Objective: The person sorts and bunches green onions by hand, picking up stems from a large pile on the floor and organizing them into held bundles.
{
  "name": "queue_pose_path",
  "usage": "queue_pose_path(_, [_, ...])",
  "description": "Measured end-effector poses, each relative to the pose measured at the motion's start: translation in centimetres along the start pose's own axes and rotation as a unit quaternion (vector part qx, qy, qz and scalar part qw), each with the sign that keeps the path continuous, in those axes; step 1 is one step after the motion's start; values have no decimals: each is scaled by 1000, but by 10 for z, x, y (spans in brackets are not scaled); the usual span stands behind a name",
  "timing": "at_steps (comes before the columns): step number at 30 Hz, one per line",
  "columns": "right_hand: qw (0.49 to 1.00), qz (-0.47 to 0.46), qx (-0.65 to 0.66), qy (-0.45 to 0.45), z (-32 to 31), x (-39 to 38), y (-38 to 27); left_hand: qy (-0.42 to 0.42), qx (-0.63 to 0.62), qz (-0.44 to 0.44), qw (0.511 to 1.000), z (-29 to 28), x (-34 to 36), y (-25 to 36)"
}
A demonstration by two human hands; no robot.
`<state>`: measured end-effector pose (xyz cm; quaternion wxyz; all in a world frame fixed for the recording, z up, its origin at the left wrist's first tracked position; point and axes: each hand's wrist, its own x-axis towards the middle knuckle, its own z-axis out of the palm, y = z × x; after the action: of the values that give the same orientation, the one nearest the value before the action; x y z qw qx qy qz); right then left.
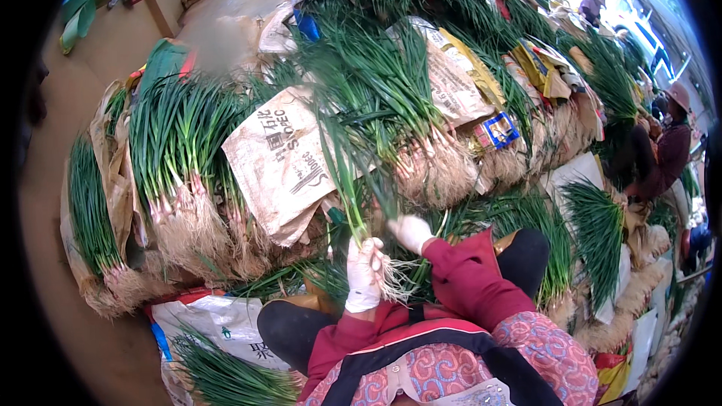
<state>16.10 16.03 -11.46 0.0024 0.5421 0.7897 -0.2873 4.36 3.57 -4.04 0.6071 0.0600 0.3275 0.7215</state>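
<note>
My left hand, in a white glove, is closed around a few green onions. Their leaves point up and away from me, and their pale stringy roots spread to the right of my fist. Close by on the right is my right hand, also gloved, with its fingers curled together. A blurred green streak reaches down to its fingertips; whether it is a leaf in the grip I cannot make out. Just beyond my hands, a large bundle of green onions lies with its roots toward me.
A pale printed sack lies among the bundles. More green onions are piled at the left, and another bundle rests on a white sack. Loose leaves lie around my knees. Another person sits at the far right.
</note>
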Motion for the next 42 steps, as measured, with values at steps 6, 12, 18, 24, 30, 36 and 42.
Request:
queue_pose_path(6, [939, -43, -175, -292, -27, -22, 19, -109, -14, 49, 993, 13, 5, 3])
queue_pose_path(12, [960, 7, 51, 276, -140, 59, 16, -95, -64, -63, 991, 7, 27, -25])
queue_pose_path(18, [955, 119, -14, 272, -149, 129, 70, -58, -70, -144, 985, -10, 51, -31])
queue_pose_path(24, [938, 125, 60, 318, -150, 127, 69, 32, 16, -120, 992, 4, 57, -32])
queue_pose_path(30, [945, 57, 145, 288, -151, 108, 65, -28, 14, -119, 992, 4, 56, -28])
queue_pose_path(36, [860, 27, 509, 3, -94, -35, 4, 30, 109, -79, 990, 3, 58, -37])
queue_pose_path(42, [957, -134, 248, 72, -41, -93, 10, 52, 140, -111, 983, 5, 55, -52])
